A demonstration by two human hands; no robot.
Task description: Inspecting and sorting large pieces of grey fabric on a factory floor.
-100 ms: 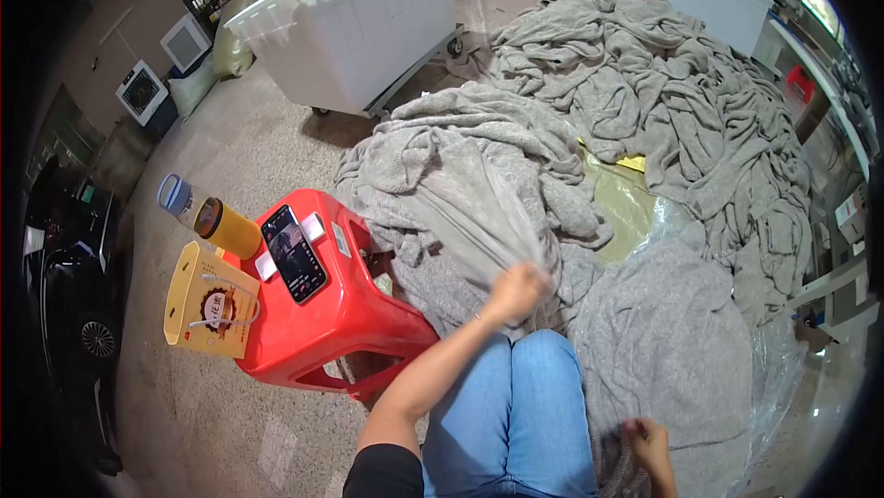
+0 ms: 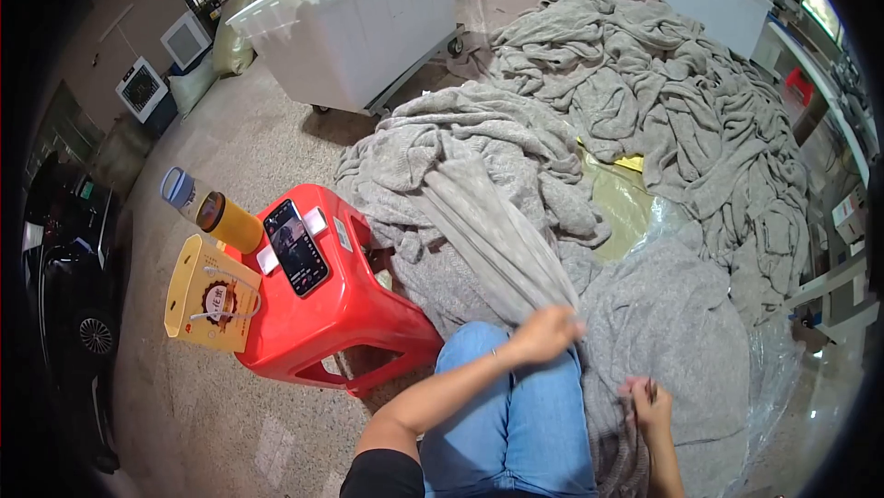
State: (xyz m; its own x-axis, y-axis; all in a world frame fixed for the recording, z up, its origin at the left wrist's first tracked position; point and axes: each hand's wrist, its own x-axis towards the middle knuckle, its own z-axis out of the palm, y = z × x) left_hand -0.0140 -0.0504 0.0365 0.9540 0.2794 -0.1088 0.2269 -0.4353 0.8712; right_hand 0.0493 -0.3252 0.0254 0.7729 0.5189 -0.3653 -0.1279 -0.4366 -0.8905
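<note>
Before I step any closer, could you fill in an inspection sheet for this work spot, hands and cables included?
Surface: speckled floor, with a yellowish plastic sheet showing between heaps.
Things in hand: grey cloth, heaped and crumpled; one length stretches to the left hand.
Clutter: phone, bottle and yellow bag on a red stool.
Hands: left closed on the cloth; right hand curled over cloth, its grip unclear.
Cables: nothing seen clearly.
Surroundings: wheeled white bin ahead, black car at far left.
</note>
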